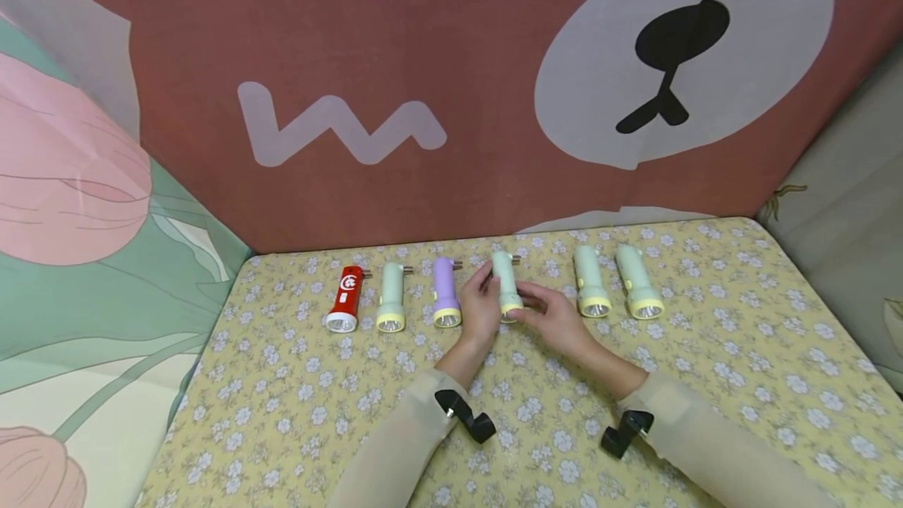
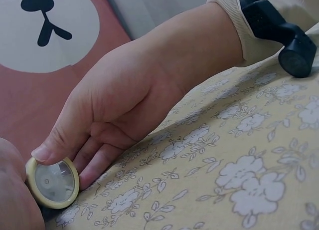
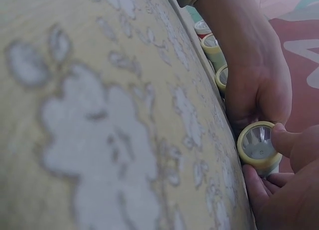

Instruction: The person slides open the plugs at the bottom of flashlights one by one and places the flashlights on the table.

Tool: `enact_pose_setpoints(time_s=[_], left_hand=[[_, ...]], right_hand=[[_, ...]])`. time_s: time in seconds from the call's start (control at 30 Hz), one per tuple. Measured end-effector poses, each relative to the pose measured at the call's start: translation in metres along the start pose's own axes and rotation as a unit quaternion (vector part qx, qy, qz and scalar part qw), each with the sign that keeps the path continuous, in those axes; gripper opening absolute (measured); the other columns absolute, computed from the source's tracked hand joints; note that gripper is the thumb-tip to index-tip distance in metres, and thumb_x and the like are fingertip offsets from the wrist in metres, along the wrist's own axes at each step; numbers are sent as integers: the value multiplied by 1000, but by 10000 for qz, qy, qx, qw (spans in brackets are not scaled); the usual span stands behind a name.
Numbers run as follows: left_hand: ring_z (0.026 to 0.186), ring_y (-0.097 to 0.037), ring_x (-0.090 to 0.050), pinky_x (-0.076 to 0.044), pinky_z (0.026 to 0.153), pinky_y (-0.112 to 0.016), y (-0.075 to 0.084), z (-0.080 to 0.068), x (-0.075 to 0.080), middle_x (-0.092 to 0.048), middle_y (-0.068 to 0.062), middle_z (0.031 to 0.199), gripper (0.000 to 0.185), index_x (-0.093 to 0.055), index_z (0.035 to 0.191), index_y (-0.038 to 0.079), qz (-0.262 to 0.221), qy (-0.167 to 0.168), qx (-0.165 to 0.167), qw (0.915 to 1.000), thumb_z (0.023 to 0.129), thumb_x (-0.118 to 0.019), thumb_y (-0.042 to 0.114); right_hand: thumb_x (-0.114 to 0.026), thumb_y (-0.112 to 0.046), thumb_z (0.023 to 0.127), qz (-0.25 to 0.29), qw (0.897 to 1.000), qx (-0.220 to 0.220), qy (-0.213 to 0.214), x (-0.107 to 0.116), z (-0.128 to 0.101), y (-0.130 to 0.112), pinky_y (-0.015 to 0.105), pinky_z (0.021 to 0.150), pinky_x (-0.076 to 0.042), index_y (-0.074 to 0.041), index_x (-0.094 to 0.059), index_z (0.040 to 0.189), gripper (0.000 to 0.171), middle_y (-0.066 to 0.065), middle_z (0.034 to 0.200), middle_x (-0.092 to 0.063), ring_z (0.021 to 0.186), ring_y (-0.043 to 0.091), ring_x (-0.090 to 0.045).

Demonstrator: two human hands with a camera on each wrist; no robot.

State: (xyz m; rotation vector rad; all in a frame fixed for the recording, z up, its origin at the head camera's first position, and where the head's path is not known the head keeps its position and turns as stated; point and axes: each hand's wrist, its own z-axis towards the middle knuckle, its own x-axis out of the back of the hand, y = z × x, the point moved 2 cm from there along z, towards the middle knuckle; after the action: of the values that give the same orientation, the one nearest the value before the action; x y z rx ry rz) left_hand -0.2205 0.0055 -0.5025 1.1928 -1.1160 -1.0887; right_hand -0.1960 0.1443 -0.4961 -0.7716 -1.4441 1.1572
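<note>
A light green flashlight (image 1: 504, 273) with a pale yellow head ring lies on the flowered cloth, its lens toward me and plug prongs showing at its far end. My left hand (image 1: 481, 308) holds its body from the left side, the thumb along it. From the right, my right hand (image 1: 553, 320) grips the yellow head, with the thumb on the rim beside the lens (image 3: 259, 142) and fingers around the lower side. In the left wrist view, the same lens (image 2: 54, 182) sits between the two hands; most of the left hand's fingers are hidden there.
Left of the hands lie a purple flashlight (image 1: 444, 288), a light green one (image 1: 391, 292) and a red one (image 1: 346, 296). Two more light green flashlights (image 1: 589, 281) lie to the right. Behind the flowered table (image 1: 282, 414) stands a reddish cloth wall (image 1: 494, 100).
</note>
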Motion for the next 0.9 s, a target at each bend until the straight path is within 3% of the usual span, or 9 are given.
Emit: enact_pose_setpoints(time_s=[0.23,0.57,0.9], left_hand=[[129,-33,-56,-50,106,-42,-2,1,1,-57,-20,142,39,-53,144,-3,200,-7,-67,9998,106,-52,3],[128,-34,-57,-50,105,-43,-1,0,1,-58,-21,140,38,-55,142,-4,212,64,-85,9997,105,-53,2],[125,-35,-58,-50,105,-45,0,0,-1,-60,-23,137,37,-55,141,-5,145,130,-62,9998,105,-53,1]], right_hand=[[-71,-11,96,-123,9999,-112,-16,-2,1,1,41,96,-55,2,-51,146,55,22,140,-59,123,37,-61],[-70,-12,97,-428,9989,-172,70,-2,0,-4,48,97,-54,5,-51,145,54,24,138,-58,121,39,-60],[-69,-14,98,-394,9985,-386,74,-2,-1,-4,47,96,-54,1,-50,148,55,22,139,-58,122,38,-59]])
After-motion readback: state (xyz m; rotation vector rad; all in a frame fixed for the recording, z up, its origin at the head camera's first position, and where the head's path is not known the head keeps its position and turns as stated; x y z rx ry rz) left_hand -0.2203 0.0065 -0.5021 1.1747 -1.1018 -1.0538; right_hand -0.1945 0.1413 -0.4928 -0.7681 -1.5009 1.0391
